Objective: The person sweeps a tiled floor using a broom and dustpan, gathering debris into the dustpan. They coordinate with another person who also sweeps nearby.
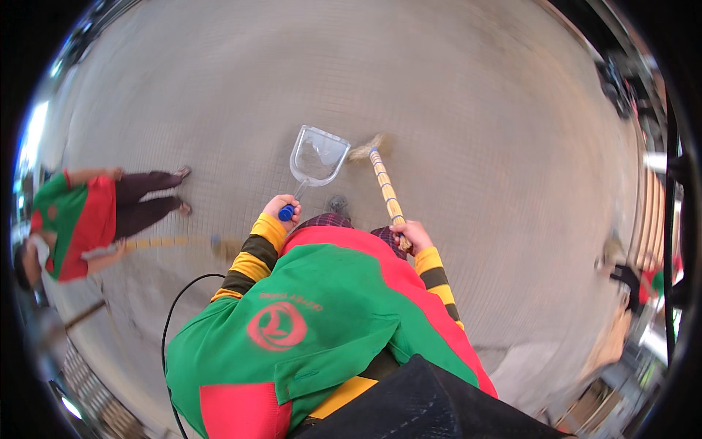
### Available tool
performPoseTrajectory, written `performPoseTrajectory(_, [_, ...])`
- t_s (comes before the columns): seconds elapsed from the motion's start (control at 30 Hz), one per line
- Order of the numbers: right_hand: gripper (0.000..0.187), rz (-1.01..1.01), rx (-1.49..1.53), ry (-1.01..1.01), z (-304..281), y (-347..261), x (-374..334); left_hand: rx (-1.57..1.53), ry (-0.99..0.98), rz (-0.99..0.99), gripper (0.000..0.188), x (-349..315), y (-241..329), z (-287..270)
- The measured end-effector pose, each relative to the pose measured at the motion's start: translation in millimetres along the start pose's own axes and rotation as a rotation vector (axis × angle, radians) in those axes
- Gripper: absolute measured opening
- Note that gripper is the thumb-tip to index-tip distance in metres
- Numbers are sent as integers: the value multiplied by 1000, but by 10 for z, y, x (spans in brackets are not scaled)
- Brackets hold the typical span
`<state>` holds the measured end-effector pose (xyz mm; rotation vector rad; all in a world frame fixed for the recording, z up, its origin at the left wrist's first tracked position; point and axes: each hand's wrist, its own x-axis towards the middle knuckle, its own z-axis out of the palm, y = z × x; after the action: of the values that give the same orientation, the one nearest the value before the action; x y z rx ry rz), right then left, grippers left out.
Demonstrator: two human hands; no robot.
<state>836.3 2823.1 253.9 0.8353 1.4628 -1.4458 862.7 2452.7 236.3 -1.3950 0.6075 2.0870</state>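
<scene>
My left hand (283, 208) is closed round the blue-ended handle of a clear plastic dustpan (319, 155), whose pan is held out in front of me, low over the floor. In my right hand (414, 237) is a broom (385, 184) with a yellowish, dark-banded stick. Its straw head (371, 147) is right beside the dustpan's right edge; whether the two touch I cannot tell. A few faint specks seem to show through the pan, too small to name. Both my sleeves are striped yellow and dark.
Grey ribbed floor (468, 110) stretches around me. On the left stands a person (80, 219) in a green and red top, holding another broom (161, 242). Another person (643, 282) is at the far right. A black cable (172, 307) hangs by my left side.
</scene>
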Motion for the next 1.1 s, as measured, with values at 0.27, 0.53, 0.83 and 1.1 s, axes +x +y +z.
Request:
performPoseTrajectory(0.27, [18, -270, -494, 144, -389, -1058, -335, -326, 6, 180, 6, -151, -259, 157])
performPoseTrajectory(0.53, [17, 28, -738, 156, -89, -1656, 638, -626, 24, 288, 5, -144, -198, -773])
performPoseTrajectory(0.83, [26, 243, -835, 99, 515, -2010, 2537, -833, 162, 278, 8, 534, -773, -1042])
performPoseTrajectory(1.1, [21, 397, -958, 14, 1939, -3157, 3350, -1212, 182, 340, 15, 270, -421, -465])
